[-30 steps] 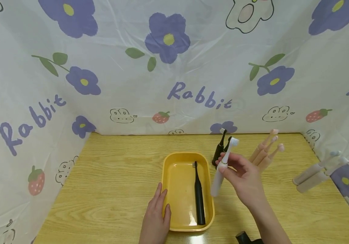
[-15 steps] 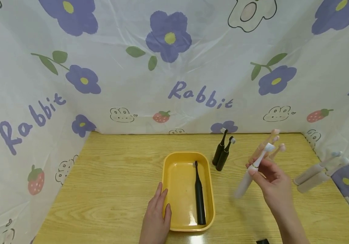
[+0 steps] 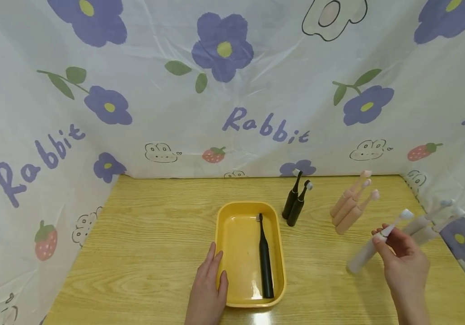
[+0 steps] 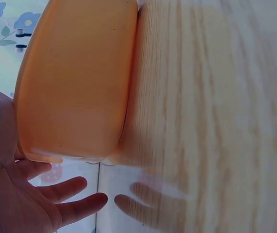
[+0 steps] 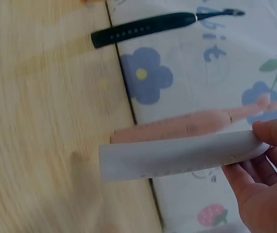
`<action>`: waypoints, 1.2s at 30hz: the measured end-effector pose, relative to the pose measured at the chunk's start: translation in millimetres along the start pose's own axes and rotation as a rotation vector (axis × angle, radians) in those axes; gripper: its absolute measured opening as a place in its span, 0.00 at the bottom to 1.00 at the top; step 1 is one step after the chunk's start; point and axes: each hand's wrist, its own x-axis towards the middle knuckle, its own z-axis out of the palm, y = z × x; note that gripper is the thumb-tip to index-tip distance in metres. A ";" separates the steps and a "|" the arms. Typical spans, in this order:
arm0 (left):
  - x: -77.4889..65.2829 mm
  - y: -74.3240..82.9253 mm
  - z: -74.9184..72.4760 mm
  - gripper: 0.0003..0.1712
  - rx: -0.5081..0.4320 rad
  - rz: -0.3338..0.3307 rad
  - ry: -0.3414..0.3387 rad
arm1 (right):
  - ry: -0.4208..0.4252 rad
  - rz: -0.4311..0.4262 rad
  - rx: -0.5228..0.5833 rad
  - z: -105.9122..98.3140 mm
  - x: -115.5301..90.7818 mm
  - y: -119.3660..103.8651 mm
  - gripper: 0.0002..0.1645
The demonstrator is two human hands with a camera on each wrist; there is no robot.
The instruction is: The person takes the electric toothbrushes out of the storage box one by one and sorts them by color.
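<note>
My right hand (image 3: 407, 266) pinches a white electric toothbrush (image 3: 364, 256) near its neck. The brush is tilted, head up and to the right, and its handle base hangs low over the table at right. In the right wrist view thumb and fingers hold the handle's upper end (image 5: 172, 156). My left hand (image 3: 207, 289) lies against the left side of the yellow tray (image 3: 238, 253), and the left wrist view has its fingers (image 4: 82, 208) extended beside the tray wall. In the tray, along its right side, lies a black electric toothbrush (image 3: 265, 266).
Two black toothbrushes (image 3: 296, 210) stand behind the tray's right side. Several pink toothbrushes (image 3: 350, 212) stand in a row further right. Two pale toothbrushes (image 3: 423, 232) at the far right are partly hidden by my right hand. A printed cloth (image 3: 167, 99) walls the table's back and sides.
My right hand has carried the white toothbrush rightward, from beside the tray past the pink ones toward the pale pair. The left hand and tray have stayed put.
</note>
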 end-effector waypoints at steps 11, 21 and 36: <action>-0.5 0.4 -0.1 0.26 0.000 0.001 -0.004 | 0.177 -0.073 0.075 -33.6 17.7 0.3 0.18; -0.1 1.3 -1.5 0.27 -0.001 -0.016 -0.011 | 0.274 -0.200 -0.012 -44.8 33.8 7.5 0.17; -0.2 4.0 -2.7 0.27 -0.014 -0.053 -0.029 | 0.497 -0.199 -0.012 -53.8 43.7 22.4 0.16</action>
